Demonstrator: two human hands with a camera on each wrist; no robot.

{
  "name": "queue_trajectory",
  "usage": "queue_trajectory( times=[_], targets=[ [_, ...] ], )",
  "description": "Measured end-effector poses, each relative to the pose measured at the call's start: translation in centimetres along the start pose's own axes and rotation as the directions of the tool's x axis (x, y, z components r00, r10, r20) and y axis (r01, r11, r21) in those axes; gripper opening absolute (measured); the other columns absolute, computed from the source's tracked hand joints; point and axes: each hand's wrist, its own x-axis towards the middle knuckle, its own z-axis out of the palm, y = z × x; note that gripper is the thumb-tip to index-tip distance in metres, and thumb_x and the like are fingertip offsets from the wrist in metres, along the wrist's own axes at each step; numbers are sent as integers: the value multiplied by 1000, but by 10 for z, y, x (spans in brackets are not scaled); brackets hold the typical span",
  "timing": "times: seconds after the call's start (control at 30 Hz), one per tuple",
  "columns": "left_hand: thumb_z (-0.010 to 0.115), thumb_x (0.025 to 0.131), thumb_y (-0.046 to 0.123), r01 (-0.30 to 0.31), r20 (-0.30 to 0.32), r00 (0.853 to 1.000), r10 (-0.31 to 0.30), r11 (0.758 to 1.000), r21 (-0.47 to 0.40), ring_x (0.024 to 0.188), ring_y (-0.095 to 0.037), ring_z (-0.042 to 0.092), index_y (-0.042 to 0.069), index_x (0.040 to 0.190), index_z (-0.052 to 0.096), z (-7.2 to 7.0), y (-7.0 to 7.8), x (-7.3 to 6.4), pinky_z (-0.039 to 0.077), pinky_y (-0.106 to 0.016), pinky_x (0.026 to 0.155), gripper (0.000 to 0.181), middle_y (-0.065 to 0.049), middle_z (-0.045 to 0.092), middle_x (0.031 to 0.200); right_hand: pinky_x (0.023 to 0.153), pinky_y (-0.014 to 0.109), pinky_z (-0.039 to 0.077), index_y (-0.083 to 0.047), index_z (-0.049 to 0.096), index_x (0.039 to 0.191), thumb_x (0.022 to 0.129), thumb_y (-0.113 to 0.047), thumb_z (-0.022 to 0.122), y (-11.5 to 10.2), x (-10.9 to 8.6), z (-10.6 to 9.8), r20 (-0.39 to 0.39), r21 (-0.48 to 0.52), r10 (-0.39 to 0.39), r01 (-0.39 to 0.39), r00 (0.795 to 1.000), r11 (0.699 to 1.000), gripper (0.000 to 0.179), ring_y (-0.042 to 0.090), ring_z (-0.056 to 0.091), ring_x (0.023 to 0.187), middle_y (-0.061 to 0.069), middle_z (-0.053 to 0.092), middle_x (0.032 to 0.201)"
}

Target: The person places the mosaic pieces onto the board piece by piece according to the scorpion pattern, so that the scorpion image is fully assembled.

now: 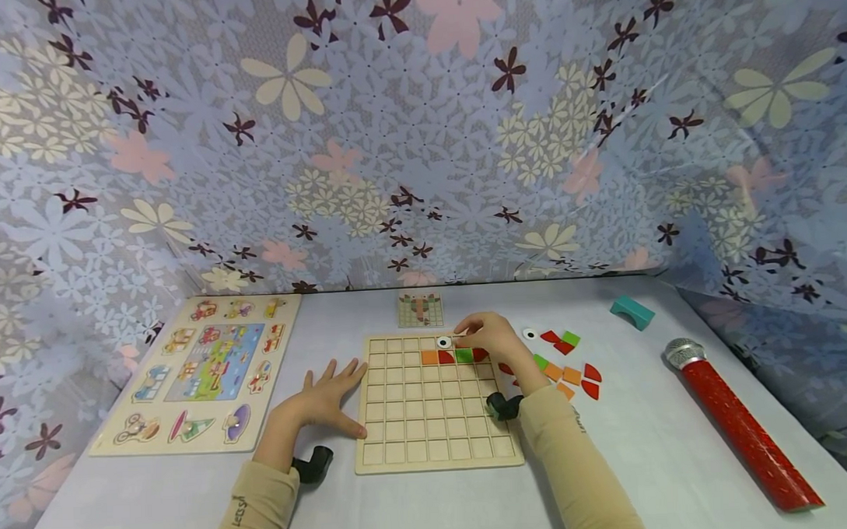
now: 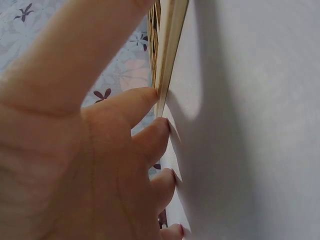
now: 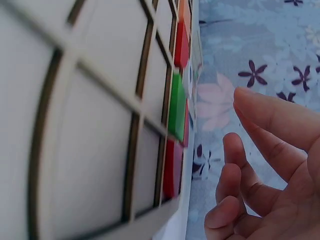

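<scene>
Grip of the right hand (image 1: 496,341) looks released, over the top row of the board (image 1: 415,428), beside the eye tile (image 1: 443,342), though it partly hides that cell. With the spread left hand (image 1: 323,400) bracing the board's edge, tiles (image 1: 464,356) should seat best lowered flat.

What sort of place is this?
Probably a children's play corner, though home or studio I can't tell: a table against floral fabric, holding a wooden grid board, a picture puzzle board and a red-handled microphone.
</scene>
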Motion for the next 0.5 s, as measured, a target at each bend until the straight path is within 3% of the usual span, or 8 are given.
queue_trajectory(
  times=[0.5],
  targets=[
    [84, 61, 39, 10, -2, 1000, -10, 1000, -5, 138, -44, -1, 7, 147, 24, 0, 2, -2, -7, -68, 102, 110, -16, 14, 153, 69, 32, 44, -6, 68, 102, 82, -17, 69, 28, -10, -25, -79, 54, 80, -75, 994, 996, 23, 28, 48, 91, 13, 56, 102]
  ],
)
